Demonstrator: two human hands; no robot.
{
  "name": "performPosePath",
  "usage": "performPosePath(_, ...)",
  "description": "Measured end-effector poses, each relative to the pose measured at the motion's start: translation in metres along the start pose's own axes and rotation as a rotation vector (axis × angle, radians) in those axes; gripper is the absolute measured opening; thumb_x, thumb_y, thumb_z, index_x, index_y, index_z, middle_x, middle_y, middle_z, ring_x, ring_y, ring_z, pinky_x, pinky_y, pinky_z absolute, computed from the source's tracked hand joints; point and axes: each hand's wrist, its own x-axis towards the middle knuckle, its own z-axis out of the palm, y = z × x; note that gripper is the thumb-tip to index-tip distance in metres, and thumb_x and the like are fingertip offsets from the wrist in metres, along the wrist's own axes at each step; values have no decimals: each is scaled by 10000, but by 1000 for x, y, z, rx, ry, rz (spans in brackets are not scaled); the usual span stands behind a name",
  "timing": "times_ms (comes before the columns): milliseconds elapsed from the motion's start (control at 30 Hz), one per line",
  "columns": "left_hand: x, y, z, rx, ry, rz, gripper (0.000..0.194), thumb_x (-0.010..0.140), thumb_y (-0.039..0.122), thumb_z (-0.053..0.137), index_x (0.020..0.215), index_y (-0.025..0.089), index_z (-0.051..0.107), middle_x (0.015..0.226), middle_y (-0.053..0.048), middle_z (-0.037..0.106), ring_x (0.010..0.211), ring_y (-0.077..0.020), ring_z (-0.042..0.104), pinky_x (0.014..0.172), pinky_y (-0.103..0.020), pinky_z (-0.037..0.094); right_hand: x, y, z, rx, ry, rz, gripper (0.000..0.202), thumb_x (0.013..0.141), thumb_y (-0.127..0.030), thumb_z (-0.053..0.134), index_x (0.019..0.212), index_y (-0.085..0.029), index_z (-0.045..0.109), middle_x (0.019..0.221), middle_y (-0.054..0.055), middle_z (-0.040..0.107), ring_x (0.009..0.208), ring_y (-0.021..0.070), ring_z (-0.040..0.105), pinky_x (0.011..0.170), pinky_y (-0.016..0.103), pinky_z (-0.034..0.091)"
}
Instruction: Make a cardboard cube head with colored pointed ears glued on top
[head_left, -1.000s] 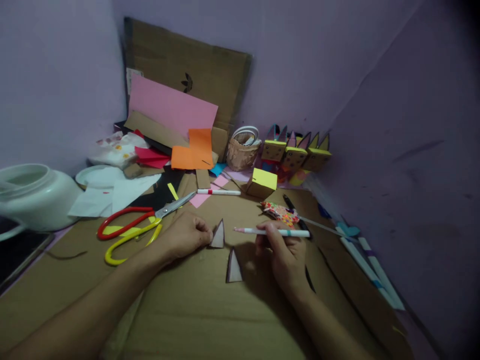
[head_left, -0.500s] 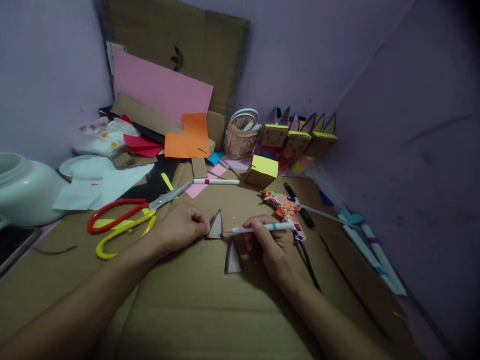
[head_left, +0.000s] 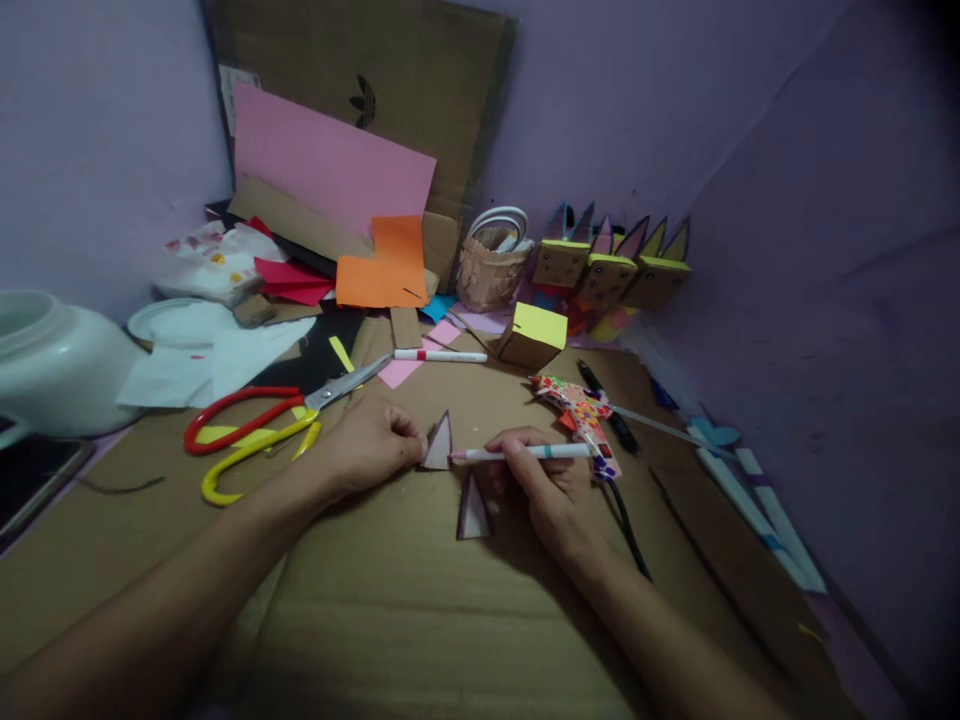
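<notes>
On the cardboard-covered table, my left hand (head_left: 382, 438) is closed on the left edge of a small pale paper triangle (head_left: 440, 447) with a dark outline. My right hand (head_left: 544, 485) grips a white marker (head_left: 525, 454) with a teal band. Its pink tip points left and lies at the right edge of that triangle. A second dark-outlined triangle (head_left: 474, 512) lies flat just below, left of my right hand's fingers.
Red and yellow scissors (head_left: 259, 425) lie left, near a white pot (head_left: 64, 365). Behind are a capped marker (head_left: 441, 356), a yellow-topped box (head_left: 534, 335) and a basket (head_left: 491, 268). A flowered glue gun (head_left: 581, 405) lies right, its cord trailing forward.
The whole view has shifted slightly, so things appear a little further right and higher. The marker tip stays by the triangle's right edge, and both hands keep their holds.
</notes>
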Motion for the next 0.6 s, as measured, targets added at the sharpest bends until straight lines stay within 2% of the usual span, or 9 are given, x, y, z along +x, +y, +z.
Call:
performPosePath(133, 0, 1, -1, 17, 10, -5, 116, 606, 256, 589, 579, 174, 667, 522, 18, 588, 513, -116, 474, 491, -230, 310, -1, -1, -1, -6, -45, 6, 255, 838, -355, 538, 703, -159, 630, 476, -23, 537, 421, 94, 468, 400, 202, 337)
performPosePath(333, 0, 2, -1, 28, 7, 13, 112, 603, 242, 584, 569, 172, 665, 516, 19, 586, 505, -114, 467, 488, -230, 311, -1, -3, 0, 10, 9, 13, 239, 829, -365, 549, 731, -165, 635, 482, -27, 544, 414, 89, 459, 378, 185, 326)
performPosePath(500, -1, -1, -1, -2, -6, 13, 113, 607, 244, 585, 580, 168, 663, 518, 22, 581, 499, -108, 460, 480, -222, 309, -2, -2, 1, 23, -47, 15, 243, 827, -355, 561, 703, -159, 634, 498, -19, 555, 443, 96, 486, 423, 199, 361)
performPosePath(600, -1, 0, -1, -5, -11, 18, 109, 611, 231, 580, 575, 168, 662, 515, 24, 578, 498, -105, 456, 480, -222, 306, -2, -2, 1, 37, -31, 12, 232, 832, -360, 557, 741, -165, 641, 518, -19, 556, 456, 99, 486, 420, 196, 352)
